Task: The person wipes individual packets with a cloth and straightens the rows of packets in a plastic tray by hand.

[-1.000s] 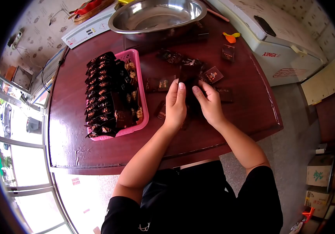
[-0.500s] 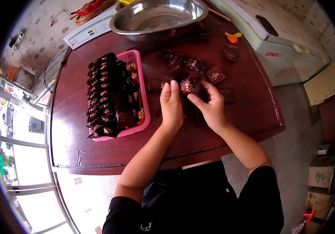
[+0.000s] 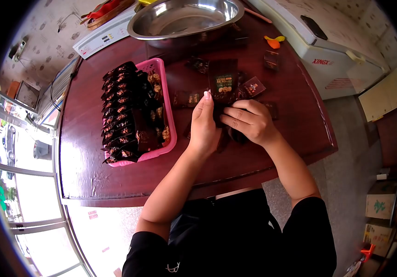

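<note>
A dark packet with printed lettering (image 3: 224, 82) stands upright between my hands. My left hand (image 3: 203, 124) has its thumb at the packet's lower left, its fingers partly hidden behind. Curled at the lower right is my right hand (image 3: 251, 121), with its fingertips against dark wrapping. Several small dark packets lie around them, among them one with a red and white print (image 3: 254, 86) and one left of my hands (image 3: 187, 98). On the left, a pink basket (image 3: 169, 115) holds rows of black packets (image 3: 121, 104).
A large steel bowl (image 3: 184, 21) stands at the back of the dark red table (image 3: 83, 152), beside a white appliance (image 3: 106, 34). At the right back are an orange and yellow item (image 3: 273, 42), a small packet (image 3: 271, 60) and a white freezer (image 3: 330, 69) bearing a phone (image 3: 314, 27).
The packet's printed face now shows upright above my hands, where a clustered patterned piece showed half a second ago. My right hand has turned, with its fingers folded inward.
</note>
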The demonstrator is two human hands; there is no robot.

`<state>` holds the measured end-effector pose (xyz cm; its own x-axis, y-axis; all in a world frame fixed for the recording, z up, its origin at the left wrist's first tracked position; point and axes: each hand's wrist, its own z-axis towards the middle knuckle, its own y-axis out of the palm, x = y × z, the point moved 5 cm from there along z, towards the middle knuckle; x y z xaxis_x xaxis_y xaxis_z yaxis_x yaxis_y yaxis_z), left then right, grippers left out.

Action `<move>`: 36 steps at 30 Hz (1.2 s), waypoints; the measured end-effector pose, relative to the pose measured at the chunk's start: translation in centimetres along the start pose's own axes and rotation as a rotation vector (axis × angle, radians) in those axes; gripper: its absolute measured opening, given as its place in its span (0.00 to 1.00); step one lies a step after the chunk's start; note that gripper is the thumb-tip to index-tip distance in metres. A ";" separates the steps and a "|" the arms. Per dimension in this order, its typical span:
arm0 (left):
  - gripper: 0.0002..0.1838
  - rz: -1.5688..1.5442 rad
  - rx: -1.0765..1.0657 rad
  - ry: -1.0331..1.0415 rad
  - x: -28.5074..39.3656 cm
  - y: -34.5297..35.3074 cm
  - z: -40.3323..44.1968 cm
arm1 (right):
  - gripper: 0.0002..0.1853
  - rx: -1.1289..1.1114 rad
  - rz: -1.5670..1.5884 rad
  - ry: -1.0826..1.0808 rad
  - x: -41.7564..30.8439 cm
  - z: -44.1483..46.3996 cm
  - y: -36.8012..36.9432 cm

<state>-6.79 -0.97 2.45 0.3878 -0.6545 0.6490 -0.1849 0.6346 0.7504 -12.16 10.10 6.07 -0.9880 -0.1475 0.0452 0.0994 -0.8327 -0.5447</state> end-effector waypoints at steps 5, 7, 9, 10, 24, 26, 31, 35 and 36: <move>0.21 -0.012 -0.010 0.014 0.3 0.2 0.3 | 0.13 0.000 -0.073 0.033 0.2 0.2 -0.3; 0.22 -0.027 0.005 0.077 0.4 0.8 0.3 | 0.14 0.035 -0.051 0.076 0.3 0.1 -0.3; 0.19 -0.017 -0.035 0.121 0.2 0.5 0.6 | 0.13 0.030 -0.030 0.100 0.5 0.1 0.1; 0.17 0.052 -0.038 0.137 -0.2 -0.3 0.9 | 0.13 0.029 -0.008 0.129 0.7 0.0 0.2; 0.24 0.446 -0.092 0.110 -0.5 -1.6 0.9 | 0.30 -0.141 0.421 0.395 0.9 -0.6 2.6; 0.24 0.582 -0.250 0.076 -0.7 -1.0 0.8 | 0.31 -0.118 0.361 0.426 1.8 -1.2 2.6; 0.21 0.785 -0.451 -0.043 -3.5 0.0 -0.2 | 0.31 -0.061 0.380 0.634 4.2 -2.7 1.7; 0.20 0.744 -0.477 -0.106 -2.3 0.7 -0.5 | 0.33 0.383 0.916 1.193 5.8 -5.2 2.3; 0.18 0.521 -0.386 -0.184 -2.1 0.6 -0.4 | 0.32 0.487 1.032 1.294 6.1 -5.7 2.1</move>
<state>-7.36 0.90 1.49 0.1689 -0.2608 0.9505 0.0435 0.9654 0.2571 -18.68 10.48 0.47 0.0798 -0.3952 -0.9151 0.4856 -0.7863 0.3819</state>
